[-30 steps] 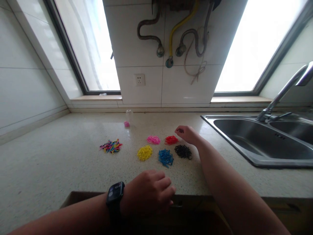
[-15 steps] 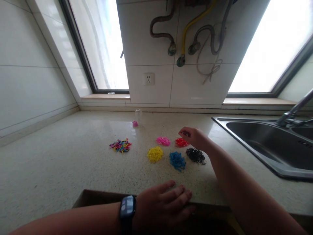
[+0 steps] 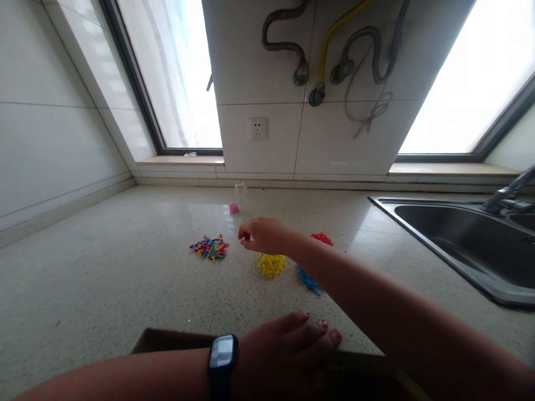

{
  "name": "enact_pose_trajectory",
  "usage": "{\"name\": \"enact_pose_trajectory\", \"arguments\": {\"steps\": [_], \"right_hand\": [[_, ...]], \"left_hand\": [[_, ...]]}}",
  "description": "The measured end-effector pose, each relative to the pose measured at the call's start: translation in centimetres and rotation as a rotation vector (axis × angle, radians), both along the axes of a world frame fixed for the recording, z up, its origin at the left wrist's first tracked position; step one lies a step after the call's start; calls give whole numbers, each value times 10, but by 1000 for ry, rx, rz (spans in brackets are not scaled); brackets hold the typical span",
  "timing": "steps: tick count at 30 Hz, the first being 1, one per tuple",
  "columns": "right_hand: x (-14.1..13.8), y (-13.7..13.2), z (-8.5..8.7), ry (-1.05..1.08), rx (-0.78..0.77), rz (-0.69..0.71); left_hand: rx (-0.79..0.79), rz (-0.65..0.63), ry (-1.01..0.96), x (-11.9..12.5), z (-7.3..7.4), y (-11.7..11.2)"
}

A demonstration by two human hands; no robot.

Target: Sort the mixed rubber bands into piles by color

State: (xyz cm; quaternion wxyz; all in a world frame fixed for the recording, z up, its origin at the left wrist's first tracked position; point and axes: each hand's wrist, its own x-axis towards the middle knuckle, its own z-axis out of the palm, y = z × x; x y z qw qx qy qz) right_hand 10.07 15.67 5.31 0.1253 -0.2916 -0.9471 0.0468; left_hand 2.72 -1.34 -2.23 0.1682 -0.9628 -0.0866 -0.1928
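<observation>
Multicolored pile (image 3: 209, 248) lies left of right hand (image 3: 264, 235).

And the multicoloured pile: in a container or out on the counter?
Out: the multicoloured pile lies loose on the counter, no container wall around it; the clear container stands apart, farther back.

Speckled pale surface (image 3: 159, 301) bearing small heaps. Left of the right hand's fingers (image 3: 246, 228), a multicoloured heap (image 3: 209, 248); nearer the viewer and rightward, a yellow heap (image 3: 271, 267); farther right, partly hidden, blue heap (image 3: 308, 280) and red heap (image 3: 321, 238). Beyond the fingers, a pink cap (image 3: 233, 208) beside a clear container (image 3: 241, 191).
</observation>
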Motion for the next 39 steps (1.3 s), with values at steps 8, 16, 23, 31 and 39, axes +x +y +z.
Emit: {"name": "enact_pose_trajectory", "arguments": {"steps": [8,16,23,31,39], "right_hand": [[-48,21,-9,-188,-60,-45],[-53,21,-21,-176,-24,-35],[-22,14,-12,-126,18,-28],[40,-1,1,51,-128,22],[42,-10,1,181,-175,22]], "left_hand": [[9,-18,-28,-1,-4,3],[-8,-3,-14,-1,0,3],[-29,-21,-14,-2,0,1],[14,29,20,-1,2,-1],[33,-3,40,-3,2,2]]}}
